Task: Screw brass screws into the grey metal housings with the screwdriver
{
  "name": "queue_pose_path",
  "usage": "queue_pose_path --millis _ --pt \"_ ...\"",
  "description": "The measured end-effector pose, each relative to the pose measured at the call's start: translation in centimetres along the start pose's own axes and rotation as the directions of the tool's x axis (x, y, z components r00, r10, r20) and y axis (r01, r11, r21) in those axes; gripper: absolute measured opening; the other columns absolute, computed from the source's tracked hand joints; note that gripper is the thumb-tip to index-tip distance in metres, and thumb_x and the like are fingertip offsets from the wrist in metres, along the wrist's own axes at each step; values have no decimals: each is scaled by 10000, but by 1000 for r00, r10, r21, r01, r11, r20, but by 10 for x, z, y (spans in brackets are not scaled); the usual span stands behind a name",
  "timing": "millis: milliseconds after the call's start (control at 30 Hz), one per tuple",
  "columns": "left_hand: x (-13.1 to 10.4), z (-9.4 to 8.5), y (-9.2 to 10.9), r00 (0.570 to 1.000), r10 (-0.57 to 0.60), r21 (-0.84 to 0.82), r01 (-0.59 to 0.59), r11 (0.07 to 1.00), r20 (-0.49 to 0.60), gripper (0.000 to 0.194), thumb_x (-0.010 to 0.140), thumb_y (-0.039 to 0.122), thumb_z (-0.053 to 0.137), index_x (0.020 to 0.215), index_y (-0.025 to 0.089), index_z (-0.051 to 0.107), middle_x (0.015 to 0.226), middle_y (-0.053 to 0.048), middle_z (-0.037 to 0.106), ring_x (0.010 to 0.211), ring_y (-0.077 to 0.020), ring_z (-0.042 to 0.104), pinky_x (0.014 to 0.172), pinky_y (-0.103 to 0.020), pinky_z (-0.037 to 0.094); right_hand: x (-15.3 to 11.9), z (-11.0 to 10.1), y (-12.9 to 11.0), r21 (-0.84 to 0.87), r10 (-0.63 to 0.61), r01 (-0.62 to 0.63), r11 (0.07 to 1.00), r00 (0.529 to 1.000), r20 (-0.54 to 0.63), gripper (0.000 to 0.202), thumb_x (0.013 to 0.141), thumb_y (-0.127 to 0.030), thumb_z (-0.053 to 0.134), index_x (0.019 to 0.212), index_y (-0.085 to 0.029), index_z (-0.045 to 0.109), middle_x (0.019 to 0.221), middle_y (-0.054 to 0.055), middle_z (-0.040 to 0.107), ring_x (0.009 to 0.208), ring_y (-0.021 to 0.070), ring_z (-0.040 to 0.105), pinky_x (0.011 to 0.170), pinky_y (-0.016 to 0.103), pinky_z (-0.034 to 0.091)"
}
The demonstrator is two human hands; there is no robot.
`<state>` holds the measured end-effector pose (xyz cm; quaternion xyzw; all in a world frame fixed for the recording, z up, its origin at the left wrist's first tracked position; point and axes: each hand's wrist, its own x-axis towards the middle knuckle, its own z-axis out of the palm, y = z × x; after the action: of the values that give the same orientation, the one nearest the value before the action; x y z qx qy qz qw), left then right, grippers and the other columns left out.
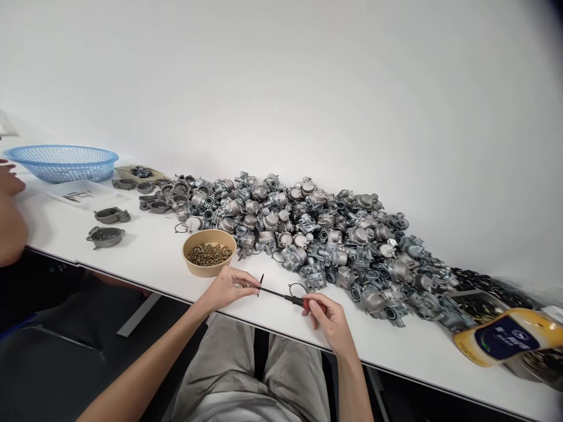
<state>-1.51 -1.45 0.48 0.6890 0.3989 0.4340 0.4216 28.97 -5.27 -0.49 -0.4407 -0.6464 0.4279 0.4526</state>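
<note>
My right hand [328, 316] grips the red and black handle of a screwdriver [281, 295], whose thin shaft points left toward my other hand. The fingertips of my left hand [233, 287] are pinched at a thin black piece [261, 283] by the screwdriver's tip; it looks like a narrow strip, and its exact kind is not clear. A thin black rubber ring [298, 288] lies on the table just behind the screwdriver. Beyond my left hand stands a paper bowl [210, 271] holding many small brass-coloured screws.
A large heap of metal carburetors [308, 220] runs along the wall. Loose float bowls [105, 236], a clear tray [81, 196] and a blue basket [61, 164] are at left, near another person's arm [11, 217]. A yellow bottle [505, 337] lies at right beside metal trays.
</note>
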Motion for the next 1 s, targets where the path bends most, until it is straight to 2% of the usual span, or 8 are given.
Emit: queue_pose_path --millis 200,367,567,633,800,900,1000 --pt "0 0 1 1000 10 12 -10 1000 -1 177 764 275 776 872 139 811 802 -79 784 727 -194 709 669 -245 561 0 -2 5 -82 9 -9 997 1000 -6 337 885 -436 683 1071 -155 666 910 85 662 682 153 546 548 238 436" --pt "-1 1 -1 999 41 20 -41 999 3 176 776 276 763 880 140 804 798 -78 778 715 -183 698 685 -249 565 0 -2 1 -155 -18 17 988 1000 -8 294 857 -393 720 1040 -168 667 975 78 662 861 201 606 749 284 486" --pt "-1 1 0 998 58 28 -58 998 -8 171 778 274 755 876 141 799 802 -75 776 712 -176 698 688 -246 571 -1 -3 0 -180 -22 21 983 1000 0 296 843 -372 737 1048 -175 659 987 72 665 893 211 616 815 310 481" --pt "-1 1 0 998 65 34 -65 997 -11 175 776 275 754 875 137 798 800 -76 776 706 -175 696 685 -246 573 -1 -3 0 -183 -18 17 983 1000 -2 289 853 -382 726 1043 -174 660 981 73 665 877 207 612 782 301 483" --pt "0 2 -2 998 63 40 -62 997 -25 197 777 283 749 874 118 791 792 -88 772 713 -183 700 696 -257 586 0 -1 0 -110 82 -78 991 996 29 341 889 -456 666 1063 -163 657 926 96 675 776 203 604 545 247 437" --pt "0 2 -2 998 59 13 -59 998 -25 216 788 299 741 892 115 786 831 -95 767 733 -183 698 722 -270 598 1 1 -1 -48 77 -75 996 996 51 343 911 -460 639 1067 -155 649 883 103 681 783 208 610 539 242 427" --pt "1 2 0 996 85 5 -86 996 3 246 806 330 730 926 121 778 905 -99 750 751 -169 682 718 -265 601 1 2 -2 -15 58 -57 998 998 39 342 920 -458 630 1069 -151 648 867 98 677 710 175 576 529 236 412"
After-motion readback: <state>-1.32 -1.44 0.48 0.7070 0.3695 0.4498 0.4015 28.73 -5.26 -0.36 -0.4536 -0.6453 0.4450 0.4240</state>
